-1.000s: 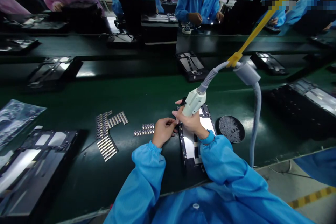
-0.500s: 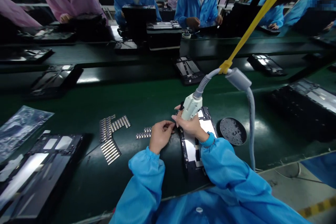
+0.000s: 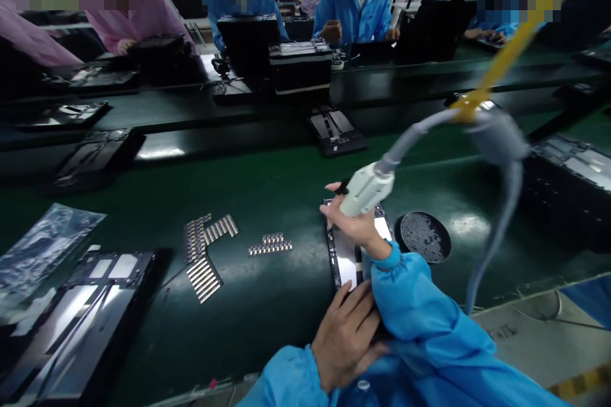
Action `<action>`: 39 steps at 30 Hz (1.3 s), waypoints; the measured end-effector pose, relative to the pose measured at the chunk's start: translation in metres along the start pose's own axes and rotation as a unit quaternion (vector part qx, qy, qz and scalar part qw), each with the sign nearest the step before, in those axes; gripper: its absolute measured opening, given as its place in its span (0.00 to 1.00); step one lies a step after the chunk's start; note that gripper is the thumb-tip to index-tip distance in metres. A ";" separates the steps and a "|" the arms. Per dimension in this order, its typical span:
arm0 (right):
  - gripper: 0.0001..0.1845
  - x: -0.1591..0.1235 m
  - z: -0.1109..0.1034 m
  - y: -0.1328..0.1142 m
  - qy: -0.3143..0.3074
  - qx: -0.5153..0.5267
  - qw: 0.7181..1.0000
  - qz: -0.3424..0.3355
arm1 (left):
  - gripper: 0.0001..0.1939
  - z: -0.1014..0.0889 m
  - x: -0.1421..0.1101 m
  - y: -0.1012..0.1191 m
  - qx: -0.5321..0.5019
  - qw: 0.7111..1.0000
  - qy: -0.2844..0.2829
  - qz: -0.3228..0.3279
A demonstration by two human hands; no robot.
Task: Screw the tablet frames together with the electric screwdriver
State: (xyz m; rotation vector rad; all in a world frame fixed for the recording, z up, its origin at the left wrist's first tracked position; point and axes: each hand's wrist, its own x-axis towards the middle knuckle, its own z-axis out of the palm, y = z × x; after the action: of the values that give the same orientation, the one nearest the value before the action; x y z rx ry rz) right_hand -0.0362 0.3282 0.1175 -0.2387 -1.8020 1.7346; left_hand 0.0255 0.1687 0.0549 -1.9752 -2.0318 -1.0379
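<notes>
My right hand (image 3: 356,224) grips a white electric screwdriver (image 3: 366,189) whose grey hose rises to a yellow hanging strap (image 3: 515,44). Its tip is over the far end of a black device frame (image 3: 342,254) with shiny panels, lying on the green belt. My left hand (image 3: 344,331) rests flat, fingers spread, on the near end of that frame, close to my body. A round black screw tray (image 3: 424,236) sits just right of the frame. Small rows of metal parts (image 3: 270,245) lie to the left.
More metal strips (image 3: 205,251) and a large black frame (image 3: 81,311) lie at the left, with a plastic bag (image 3: 41,245) beyond. Other frames (image 3: 334,130) ride the far belt. Several people in blue and pink coats work across it. Another frame (image 3: 573,168) lies right.
My left hand has drawn back from beside the screwdriver tip to the near end of the frame and opened flat. The screwdriver has tilted right and its hose swings.
</notes>
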 end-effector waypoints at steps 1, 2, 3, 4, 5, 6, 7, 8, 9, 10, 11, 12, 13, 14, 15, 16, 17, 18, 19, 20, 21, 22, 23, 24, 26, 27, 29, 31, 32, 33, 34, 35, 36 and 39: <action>0.13 0.001 -0.006 -0.006 0.014 0.004 1.000 -0.017 | 0.19 0.004 -0.002 0.002 0.025 1.000 -0.016 0.000; 0.14 0.002 -0.013 -0.011 0.027 0.007 0.999 -0.031 | 0.20 0.007 -0.004 0.001 0.050 0.998 -0.026 -0.006; 0.15 0.002 -0.021 -0.014 0.040 0.009 0.998 -0.041 | 0.20 0.009 -0.005 -0.001 0.072 0.997 -0.029 -0.015; 0.16 0.002 -0.030 -0.016 0.055 0.011 0.997 -0.047 | 0.18 0.009 -0.006 -0.004 0.091 0.995 -0.023 -0.023; 0.17 0.001 -0.038 -0.017 0.070 0.013 0.996 -0.051 | 0.17 0.009 -0.007 -0.009 0.111 0.993 -0.014 -0.030; 0.18 0.000 -0.047 -0.016 0.083 0.014 0.995 -0.053 | 0.15 0.006 -0.006 -0.014 0.134 0.990 -0.004 -0.034; 0.18 -0.002 -0.056 -0.014 0.094 0.013 0.994 -0.055 | 0.14 0.002 -0.004 -0.021 0.160 0.986 0.008 -0.038; 0.18 -0.003 -0.063 -0.012 0.104 0.011 0.993 -0.056 | 0.14 -0.004 -0.001 -0.029 0.186 0.981 0.021 -0.039; 0.17 -0.006 -0.070 -0.010 0.111 0.006 0.992 -0.056 | 0.14 -0.012 0.002 -0.038 0.210 0.976 0.032 -0.039; 0.17 -0.008 -0.076 -0.007 0.117 -0.002 0.992 -0.055 | 0.14 -0.021 0.006 -0.049 0.231 0.972 0.041 -0.036; 0.17 -0.010 -0.080 -0.005 0.124 -0.012 0.991 -0.052 | 0.14 -0.032 0.011 -0.063 0.247 0.967 0.047 -0.029; 0.17 -0.011 -0.083 -0.002 0.130 -0.021 0.990 -0.048 | 0.15 -0.044 0.016 -0.078 0.261 0.964 0.052 -0.020; 0.17 -0.013 -0.084 0.001 0.133 -0.026 0.990 -0.043 | 0.15 -0.057 0.022 -0.095 0.272 0.960 0.056 -0.014; 0.18 -0.014 -0.084 0.005 0.134 -0.027 0.990 -0.036 | 0.15 -0.070 0.029 -0.114 0.283 0.957 0.057 -0.013; 0.18 -0.015 -0.083 0.009 0.131 -0.026 0.991 -0.028 | 0.16 -0.083 0.037 -0.134 0.294 0.954 0.054 -0.019; 0.18 -0.016 -0.082 0.014 0.124 -0.021 0.992 -0.018 | 0.16 -0.095 0.045 -0.154 0.305 0.950 0.046 -0.035; 0.18 -0.017 -0.079 0.020 0.112 -0.014 0.994 -0.006 | 0.16 -0.105 0.054 -0.173 0.319 0.945 0.035 -0.061; 0.18 -0.018 -0.076 0.026 0.097 -0.007 0.995 0.008 | 0.16 -0.114 0.064 -0.189 0.337 0.936 0.023 -0.098; 0.19 -0.020 -0.074 0.031 0.083 -0.002 0.996 0.023 | 0.16 -0.121 0.073 -0.201 0.357 0.923 0.013 -0.143; 0.19 -0.021 -0.071 0.036 0.071 0.002 0.997 0.037 | 0.16 -0.126 0.081 -0.210 0.377 0.907 0.006 -0.187; 0.19 -0.023 -0.069 0.040 0.061 0.006 0.997 0.050 | 0.16 -0.127 0.088 -0.214 0.393 0.892 0.001 -0.226; 0.19 -0.025 -0.066 0.043 0.055 0.008 0.997 0.058 | 0.17 -0.125 0.093 -0.215 0.403 0.879 -0.003 -0.254; 0.19 -0.026 -0.065 0.045 0.050 0.010 0.997 0.063 | 0.18 -0.121 0.097 -0.212 0.406 0.873 -0.010 -0.269; 0.19 -0.028 -0.063 0.045 0.045 0.013 0.997 0.066 | 0.19 -0.114 0.100 -0.208 0.401 0.874 -0.025 -0.274; 0.20 -0.029 -0.062 0.042 0.033 0.031 0.997 0.065 | 0.21 -0.096 0.104 -0.195 0.375 0.884 -0.069 -0.270; 0.23 -0.029 -0.061 0.041 0.027 0.046 0.997 0.063 | 0.21 -0.086 0.106 -0.189 0.356 0.891 -0.094 -0.266; 0.31 -0.029 -0.061 0.038 0.018 0.087 0.994 0.064 | 0.21 -0.068 0.111 -0.179 0.319 0.903 -0.137 -0.254; 0.39 -0.030 -0.061 0.038 0.003 0.120 0.989 0.087 | 0.21 -0.054 0.119 -0.173 0.299 0.910 -0.163 -0.237; 0.42 -0.031 -0.061 0.039 -0.009 0.124 0.986 0.109 | 0.20 -0.048 0.125 -0.171 0.299 0.910 -0.170 -0.229; 0.44 -0.033 -0.060 0.041 -0.020 0.119 0.984 0.134 | 0.20 -0.042 0.132 -0.170 0.304 0.909 -0.175 -0.224; 0.45 -0.034 -0.059 0.044 -0.028 0.107 0.981 0.158 | 0.19 -0.036 0.140 -0.170 0.309 0.908 -0.181 -0.219; 0.46 -0.037 -0.058 0.046 -0.032 0.092 0.979 0.180 | 0.18 -0.030 0.150 -0.172 0.312 0.906 -0.189 -0.214; 0.47 -0.039 -0.056 0.047 -0.030 0.075 0.977 0.196 | 0.18 -0.024 0.161 -0.175 0.315 0.904 -0.198 -0.209; 0.43 -0.046 -0.049 0.047 0.001 0.042 0.975 0.217 | 0.22 -0.006 0.195 -0.193 0.328 0.896 -0.213 -0.210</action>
State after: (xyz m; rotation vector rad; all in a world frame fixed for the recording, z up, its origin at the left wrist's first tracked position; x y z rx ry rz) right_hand 0.0135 0.3504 0.0565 -0.6381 -1.7624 2.0979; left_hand -0.1813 0.3456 0.0902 -1.5105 -2.6274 0.1189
